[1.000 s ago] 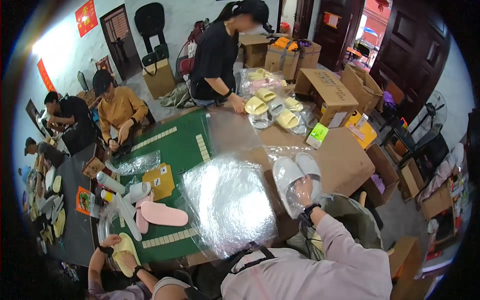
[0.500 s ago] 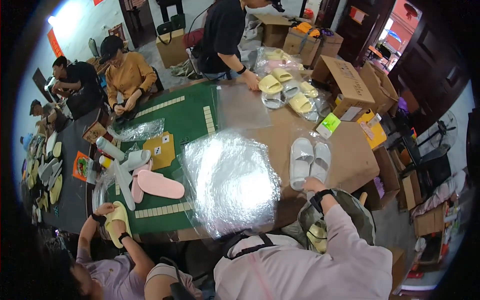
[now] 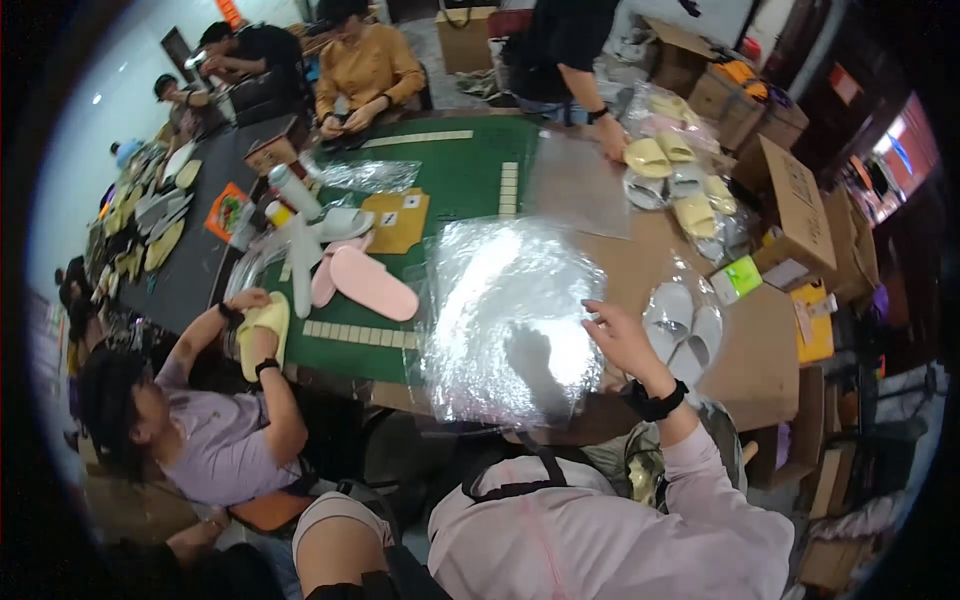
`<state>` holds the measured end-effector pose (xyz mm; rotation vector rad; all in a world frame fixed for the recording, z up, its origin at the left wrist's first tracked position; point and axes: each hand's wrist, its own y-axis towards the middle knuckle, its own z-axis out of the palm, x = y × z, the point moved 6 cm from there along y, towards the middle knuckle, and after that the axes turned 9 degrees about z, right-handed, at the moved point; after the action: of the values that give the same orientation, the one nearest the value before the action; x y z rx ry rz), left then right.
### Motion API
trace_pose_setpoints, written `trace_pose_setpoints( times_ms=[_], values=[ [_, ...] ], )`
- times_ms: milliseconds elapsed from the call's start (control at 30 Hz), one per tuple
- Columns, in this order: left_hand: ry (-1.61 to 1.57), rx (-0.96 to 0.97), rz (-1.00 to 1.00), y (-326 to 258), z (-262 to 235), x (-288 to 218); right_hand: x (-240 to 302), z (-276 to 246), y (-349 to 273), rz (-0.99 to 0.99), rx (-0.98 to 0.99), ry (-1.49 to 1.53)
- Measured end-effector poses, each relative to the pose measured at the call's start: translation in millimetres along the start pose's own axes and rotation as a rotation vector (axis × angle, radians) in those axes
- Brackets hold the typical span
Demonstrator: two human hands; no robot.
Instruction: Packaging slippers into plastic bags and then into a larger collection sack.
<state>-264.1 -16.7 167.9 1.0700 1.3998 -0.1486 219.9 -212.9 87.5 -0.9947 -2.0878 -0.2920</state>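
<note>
At the left edge of the table, a seated person in a lilac shirt holds a yellow slipper [image 3: 264,335]; just beyond lies a pink slipper [image 3: 372,284] on the green mat [image 3: 455,180]. Toward the middle, a stack of clear plastic bags [image 3: 505,315] lies flat on the brown tabletop [image 3: 760,365]. Over its right edge hovers the right hand [image 3: 622,338], fingers spread, gripping nothing. Just right of it sits a bagged white slipper pair [image 3: 685,322]. My left hand is out of sight
</note>
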Motion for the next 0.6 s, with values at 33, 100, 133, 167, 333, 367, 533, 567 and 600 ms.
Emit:
trace_pose_setpoints(
  times_ms=[33,100,133,167,333,367,533,567,600],
  values=[
    [0.02,-0.009,-0.028,-11,-7,1,6,15,6,-0.046,0.036,0.031],
    [0.057,-0.026,-0.082,-33,-21,3,19,40,13,-0.097,0.125,0.054],
    [0.076,-0.032,-0.11,-43,-31,4,22,51,17,-0.115,0.145,0.063],
    [0.094,-0.038,-0.138,-53,-41,5,22,63,22,-0.104,0.214,0.065],
    [0.165,-0.045,-0.282,-101,-105,7,31,113,47,-0.062,0.358,-0.011],
    [0.17,-0.044,-0.311,-109,-117,10,31,123,55,-0.063,0.364,0.001],
    [0.116,-0.022,-0.435,-145,-160,64,45,181,82,-0.087,0.385,0.02],
    [0.095,-0.01,-0.458,-150,-166,80,52,197,84,-0.087,0.416,0.01],
    [0.073,0.005,-0.48,-153,-173,97,60,212,85,-0.085,0.445,0.002]
  ],
)
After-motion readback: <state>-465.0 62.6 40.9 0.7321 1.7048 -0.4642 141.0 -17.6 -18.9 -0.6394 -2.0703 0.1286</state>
